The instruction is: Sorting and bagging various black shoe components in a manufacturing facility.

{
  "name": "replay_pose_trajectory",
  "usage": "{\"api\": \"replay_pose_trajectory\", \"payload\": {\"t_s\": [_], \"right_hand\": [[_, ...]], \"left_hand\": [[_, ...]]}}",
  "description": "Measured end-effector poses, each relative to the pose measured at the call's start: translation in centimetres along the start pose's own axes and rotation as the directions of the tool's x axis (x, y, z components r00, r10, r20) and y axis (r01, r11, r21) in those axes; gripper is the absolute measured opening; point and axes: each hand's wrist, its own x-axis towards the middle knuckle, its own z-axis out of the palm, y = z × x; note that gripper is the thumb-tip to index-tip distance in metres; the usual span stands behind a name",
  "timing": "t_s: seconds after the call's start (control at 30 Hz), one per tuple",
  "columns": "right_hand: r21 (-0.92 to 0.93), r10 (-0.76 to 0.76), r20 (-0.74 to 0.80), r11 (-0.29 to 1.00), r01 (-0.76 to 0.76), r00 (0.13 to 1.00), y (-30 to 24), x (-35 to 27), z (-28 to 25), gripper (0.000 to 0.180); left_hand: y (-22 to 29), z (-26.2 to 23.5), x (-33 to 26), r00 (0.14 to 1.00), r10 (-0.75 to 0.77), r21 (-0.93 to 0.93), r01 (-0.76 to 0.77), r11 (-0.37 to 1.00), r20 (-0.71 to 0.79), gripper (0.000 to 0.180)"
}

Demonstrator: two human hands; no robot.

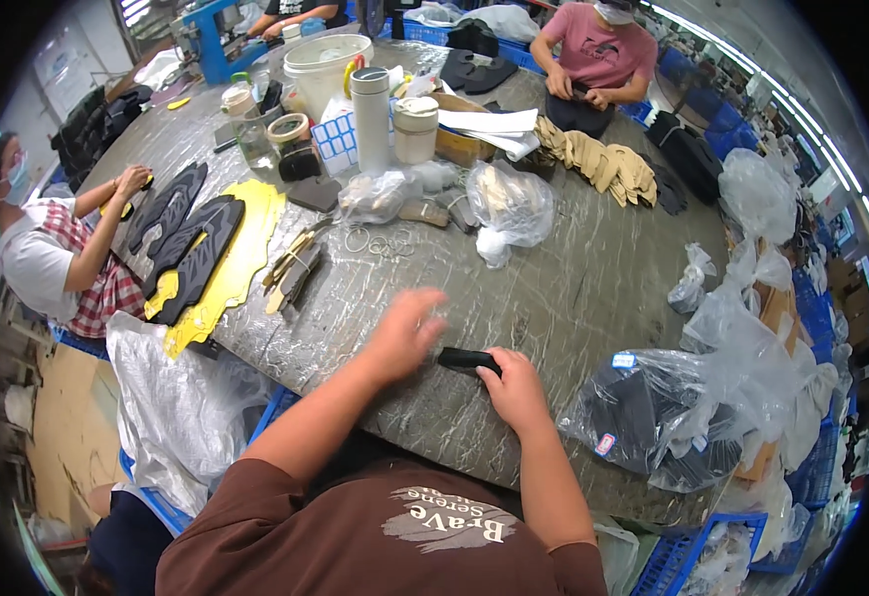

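Your right hand [514, 387] pressed down on a small flat black piece of material [466, 360] at the near edge of the grey marbled counter [573, 288], fingers curled over its right end and pinning it there. Your left hand [406, 333] hovered just beside the piece's left end, blurred in the frame; it seemed loosely open with nothing in it, though the blur left that uncertain.

To handle the piece well from there, you would have done best to keep the right hand's weight steady on the counter and bring the left hand in flat, so the piece did not skew or slide toward the edge.

To your right sat a clear plastic bag of dark pieces [653, 417], near the right hand. Ahead, well apart from your hands, lay a bundle of tan flat strips [293, 266], a knotted clear bag of beige pieces [509, 209] and a tall grey cylindrical tin [371, 117]. At the counter's left side a co-worker in a checked apron [67, 258] worked over black shaped panels on a yellow sheet [240, 253]; another person in a pink shirt [598, 50] sat at the far side.
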Motion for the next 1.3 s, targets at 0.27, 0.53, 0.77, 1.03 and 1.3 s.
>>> {"api": "replay_pose_trajectory", "payload": {"t_s": [0.27,0.53,0.77,1.03,1.3], "right_hand": [[-0.677,0.025,0.112,0.734,0.057,0.993,-0.9,-1.3,1.2,0.081],[-0.617,-0.044,0.185,0.773,0.151,0.982,-1.5,-3.0,1.3,0.093],[-0.55,0.013,0.087,0.834,0.037,0.996,-0.3,-2.7,0.2,0.088],[-0.561,0.079,0.054,0.827,-0.035,0.995,0.5,-2.3,0.6,0.084],[-0.536,0.04,-0.086,0.841,-0.08,0.995,0.6,-2.5,1.3,0.074]], "left_hand": [[2.5,1.7,-2.2,0.854,0.028,0.406,-0.276,0.871,0.519,0.056],[1.8,-1.0,-1.1,0.9,0.071,0.247,-0.193,0.95,0.43,0.05],[-6.4,-6.7,11.4,0.994,-0.1,0.47,0.108,0.876,-0.043,0.044],[-9.6,-5.5,13.7,0.911,-0.336,0.788,0.022,0.616,0.238,0.064],[-11.9,-8.7,13.9,0.952,-0.283,0.585,0.162,0.795,0.12,0.015]]}}
